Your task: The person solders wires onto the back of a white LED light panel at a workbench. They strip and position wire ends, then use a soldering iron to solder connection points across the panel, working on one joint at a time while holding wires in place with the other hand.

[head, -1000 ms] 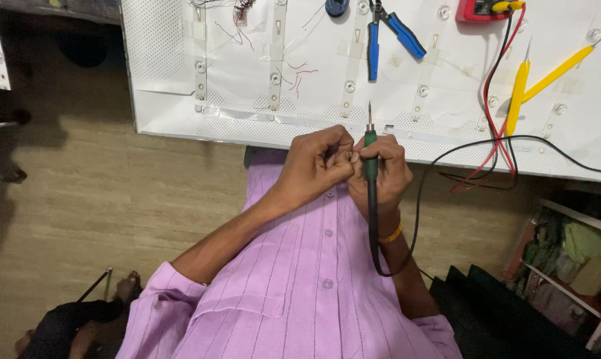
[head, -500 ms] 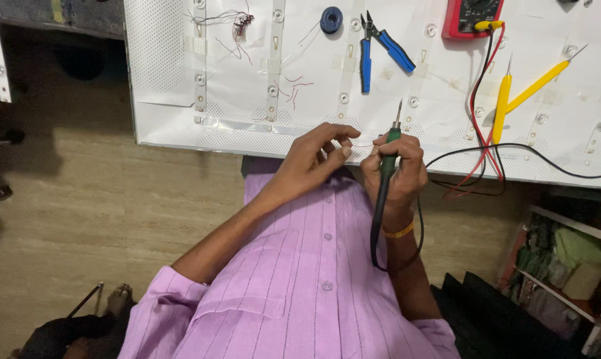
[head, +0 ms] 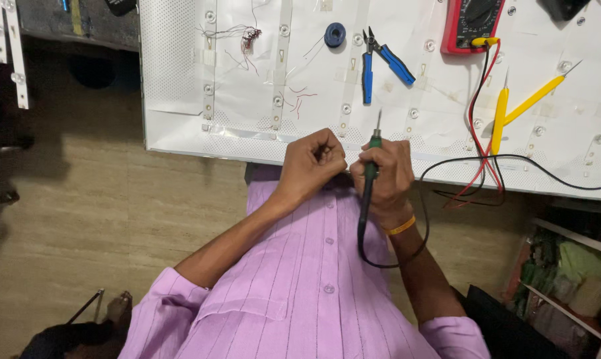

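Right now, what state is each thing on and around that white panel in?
Soldering iron: held in the right hand, tip up, off the panel.
Left hand: curled shut beside the right; contents hidden.
Blue pliers: lying with handles spread.
Multimeter: flat, leads plugged in.
Yellow probes: lying loose.
White panel: flat.
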`<state>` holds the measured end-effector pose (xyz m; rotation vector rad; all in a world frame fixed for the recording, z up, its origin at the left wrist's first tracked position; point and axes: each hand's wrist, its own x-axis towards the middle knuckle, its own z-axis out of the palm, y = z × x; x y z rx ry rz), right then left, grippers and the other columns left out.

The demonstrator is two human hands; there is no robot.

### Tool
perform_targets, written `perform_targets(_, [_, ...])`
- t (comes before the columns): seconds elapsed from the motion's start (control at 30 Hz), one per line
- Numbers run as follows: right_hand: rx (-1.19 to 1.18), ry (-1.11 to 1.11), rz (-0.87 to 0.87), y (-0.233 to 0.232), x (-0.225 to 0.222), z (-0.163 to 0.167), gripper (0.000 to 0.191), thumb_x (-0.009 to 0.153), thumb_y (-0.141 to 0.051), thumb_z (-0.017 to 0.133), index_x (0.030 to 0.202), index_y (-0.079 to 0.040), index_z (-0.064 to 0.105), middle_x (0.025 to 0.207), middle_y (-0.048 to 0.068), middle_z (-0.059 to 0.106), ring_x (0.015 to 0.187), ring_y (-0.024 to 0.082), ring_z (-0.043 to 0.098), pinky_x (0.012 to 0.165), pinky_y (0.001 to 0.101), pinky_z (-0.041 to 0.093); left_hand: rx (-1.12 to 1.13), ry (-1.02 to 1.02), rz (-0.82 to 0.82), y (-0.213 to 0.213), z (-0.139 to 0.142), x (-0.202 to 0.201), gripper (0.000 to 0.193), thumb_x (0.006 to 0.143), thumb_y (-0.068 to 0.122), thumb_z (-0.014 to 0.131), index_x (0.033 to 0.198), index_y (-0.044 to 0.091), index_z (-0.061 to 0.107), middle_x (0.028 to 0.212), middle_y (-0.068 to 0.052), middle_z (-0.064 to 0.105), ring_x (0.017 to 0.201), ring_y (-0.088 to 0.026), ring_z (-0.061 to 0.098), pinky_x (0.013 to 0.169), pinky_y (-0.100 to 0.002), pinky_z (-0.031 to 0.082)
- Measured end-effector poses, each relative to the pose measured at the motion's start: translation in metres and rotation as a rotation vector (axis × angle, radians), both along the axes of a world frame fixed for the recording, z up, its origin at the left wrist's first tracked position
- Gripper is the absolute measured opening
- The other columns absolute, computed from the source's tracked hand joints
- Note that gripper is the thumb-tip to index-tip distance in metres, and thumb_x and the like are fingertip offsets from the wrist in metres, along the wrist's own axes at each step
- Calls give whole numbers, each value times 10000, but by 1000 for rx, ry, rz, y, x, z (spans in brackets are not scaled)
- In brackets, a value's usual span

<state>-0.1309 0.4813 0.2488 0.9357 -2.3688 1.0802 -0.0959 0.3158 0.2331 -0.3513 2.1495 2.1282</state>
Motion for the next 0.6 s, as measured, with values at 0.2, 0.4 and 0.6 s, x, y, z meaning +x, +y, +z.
perform_targets(0.2, [-381, -296, -60, 5, -1, 10, 204, 959, 61, 628, 1120, -24, 537, 1009, 139, 634, 875, 206, 665, 738, 327, 566, -2, 51, 91, -5, 23, -6, 54, 896, 43, 689, 872, 2, 664, 752, 41, 613, 688, -13, 483, 617, -195, 427])
perform_targets(0.4, [-758, -314, -16, -21, 15, 9, 392, 1032, -107, 666, 1302, -33, 391, 1161, 164, 690, 1055, 208, 717, 950, 321, 604, 22, 154, 125, -3, 66, -22, 120, 992, 89, 667, 1025, -23, 697, 868, -17, 715, 782, -48, 665, 723, -219, 555])
perform_targets(0.6, [-720, -171, -133, -23, 14, -3, 361, 975, -138, 697, 1199, -5, 446, 1199, 268, 677, 1157, 331, 719, 996, 426, 637, 23, 209, 139, 4, 81, -26, 90, 976, 62, 667, 1003, -23, 681, 894, -29, 723, 837, -67, 721, 762, -232, 587])
